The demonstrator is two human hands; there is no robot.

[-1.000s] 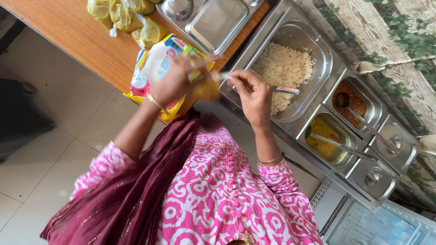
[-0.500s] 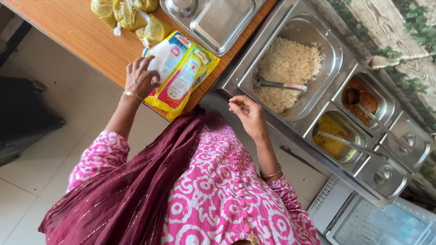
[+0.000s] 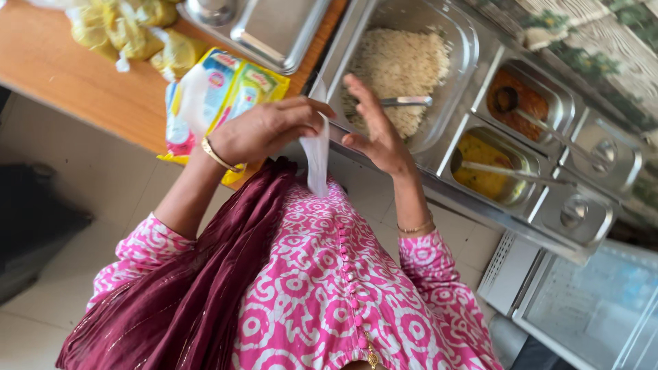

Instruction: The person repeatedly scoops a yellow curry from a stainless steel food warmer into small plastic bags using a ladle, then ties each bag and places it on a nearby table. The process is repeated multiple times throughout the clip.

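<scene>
At the centre of the frame the left hand (image 3: 264,130) pinches the top of a thin white plastic bag (image 3: 318,159) between thumb and fingertips, its grip clenched on the film, and the bag hangs down flat over the pink patterned tunic (image 3: 322,288). The right hand (image 3: 375,133) is just beside the bag on its right, palm facing it, fingers spread and straight, grip released and holding nothing; whether a fingertip touches the film cannot be told.

Behind the left hand, at the edge of the wooden tabletop (image 3: 75,82) in the upper left, lies a yellow multipack of flat packets (image 3: 226,89). Further up sit knotted bags of yellow food (image 3: 123,31) and an empty steel compartment tray (image 3: 267,27).

Above the right hand, upper centre, a deep steel pan of cooked rice (image 3: 401,65) holds a serving spoon (image 3: 404,101). To its right are smaller pans: one of yellow curry (image 3: 480,168) with a ladle, one of brown-orange curry (image 3: 521,103), and two lidded ones (image 3: 582,212) at the right edge.
</scene>
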